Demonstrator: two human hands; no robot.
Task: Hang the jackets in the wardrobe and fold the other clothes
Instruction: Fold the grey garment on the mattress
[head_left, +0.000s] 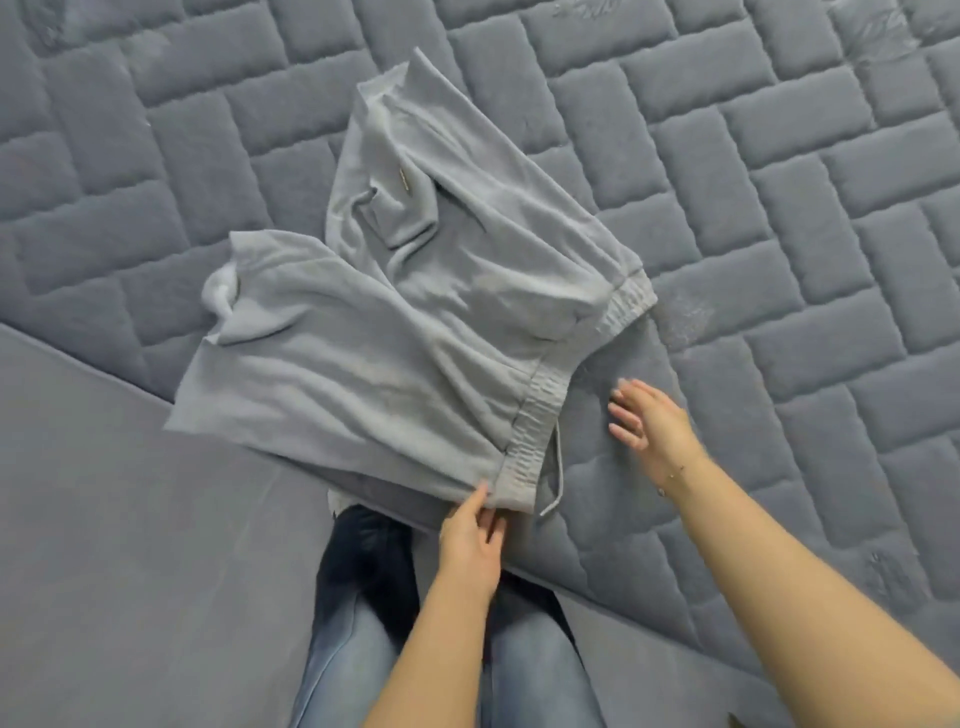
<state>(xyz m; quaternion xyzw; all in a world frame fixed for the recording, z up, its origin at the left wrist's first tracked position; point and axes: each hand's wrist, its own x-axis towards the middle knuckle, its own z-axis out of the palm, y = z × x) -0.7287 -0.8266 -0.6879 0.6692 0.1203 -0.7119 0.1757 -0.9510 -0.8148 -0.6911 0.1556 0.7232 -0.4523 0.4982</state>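
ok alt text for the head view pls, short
Grey shorts lie spread on a grey quilted mattress. The left hand touches the waistband's near corner, while the open right hand hovers beside the waistband.

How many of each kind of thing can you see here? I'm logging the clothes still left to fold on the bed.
Grey shorts, spread flat on the quilted bed cover: 1
Bare hands: 2, the left hand touching the waistband corner, the right hand open beside the waistband
Jackets: 0
Total: 1 garment and 2 hands, 3 things on the bed cover.
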